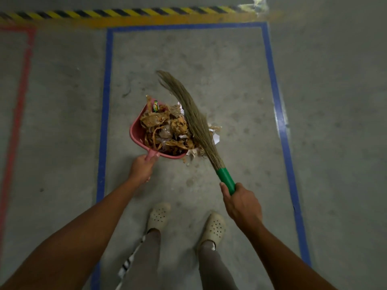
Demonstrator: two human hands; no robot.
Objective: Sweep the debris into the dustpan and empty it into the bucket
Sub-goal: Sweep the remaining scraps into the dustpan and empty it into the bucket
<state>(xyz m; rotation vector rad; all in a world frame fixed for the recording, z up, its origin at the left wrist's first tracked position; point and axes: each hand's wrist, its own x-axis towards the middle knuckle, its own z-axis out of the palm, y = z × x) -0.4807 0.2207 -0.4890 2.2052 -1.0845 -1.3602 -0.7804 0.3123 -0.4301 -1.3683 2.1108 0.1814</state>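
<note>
— So where is the debris [167,128] right now?

— Mostly heaped in the pink dustpan [136,130]: brown curled strips, crumpled paper and a small bright wrapper at the far end. A few white and tan scraps [215,136] lie on the floor just beside the pan's right side and near its front corner.

— And who holds the pan?

— The left hand [141,168] grips its short pink handle, fingers curled round it from above. Whether the pan rests on the floor or hangs just over it, I cannot tell.

— What about the broom?

— The grass broom [196,122] lies slantwise against the right edge of the heap, its bristles touching the debris and their tips curving away to the upper left. The right hand [243,204] is wrapped round the green grip [226,178], thumb along the side.

— What surrounds all this?

— Grey concrete floor [209,59]. The pan and broom sit inside a rectangle of blue tape [106,91]. Well off to the left runs red tape [18,114], and beyond the rectangle's far side a yellow-and-black hazard stripe [125,13]. Near the lower edge stand the person's two feet in pale perforated clogs [158,215], within the blue lines.
</note>
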